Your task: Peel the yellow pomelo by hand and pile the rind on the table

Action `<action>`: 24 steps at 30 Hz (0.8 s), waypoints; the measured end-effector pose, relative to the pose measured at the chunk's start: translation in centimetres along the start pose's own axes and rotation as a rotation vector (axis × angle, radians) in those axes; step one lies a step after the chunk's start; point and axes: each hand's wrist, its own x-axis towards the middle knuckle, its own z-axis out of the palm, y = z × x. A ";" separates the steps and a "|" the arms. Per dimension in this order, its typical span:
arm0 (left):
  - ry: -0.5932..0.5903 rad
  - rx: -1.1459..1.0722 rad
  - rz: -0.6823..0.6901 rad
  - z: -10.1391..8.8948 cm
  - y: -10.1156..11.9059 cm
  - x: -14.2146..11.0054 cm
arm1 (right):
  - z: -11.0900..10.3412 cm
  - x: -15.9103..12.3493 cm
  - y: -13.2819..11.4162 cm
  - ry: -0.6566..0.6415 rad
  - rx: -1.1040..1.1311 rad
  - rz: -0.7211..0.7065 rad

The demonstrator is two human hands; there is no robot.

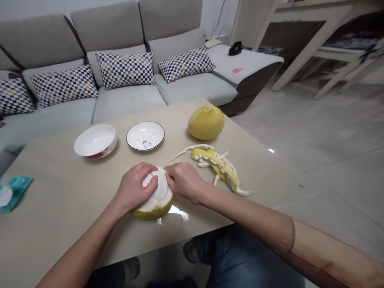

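Observation:
A partly peeled pomelo (158,193) rests on the table in front of me, its white pith showing on top and yellow-green rind left around the lower side. My left hand (136,186) grips it from the left, with the thumb pressed onto the pith. At its upper right edge, my right hand (183,180) is closed with the fingers pinching the rind; the fingertips are partly hidden. Strips of yellow and white peel (220,166) lie in a loose pile to the right. Behind them sits a whole yellow pomelo (206,123).
On the glossy table (75,192) stand a white bowl (96,140) and a shallow plate with a dark rim (145,136). A teal tissue pack (15,194) lies at the left. Beyond the table is a grey sofa (129,102) with checkered cushions.

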 end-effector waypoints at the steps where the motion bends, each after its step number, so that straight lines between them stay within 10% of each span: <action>1: 0.002 -0.004 -0.002 0.0 0.0 0.0 | -0.1 0.1 0.1 0.003 0.000 0.007; 18: 0.087 -0.037 0.032 0.3 0.7 -1.0 | -0.9 2.0 0.2 -0.004 0.057 -0.010; 24: 0.128 -0.092 0.231 -0.8 -2.3 -3.3 | -1.5 -0.6 -1.8 0.034 0.069 0.002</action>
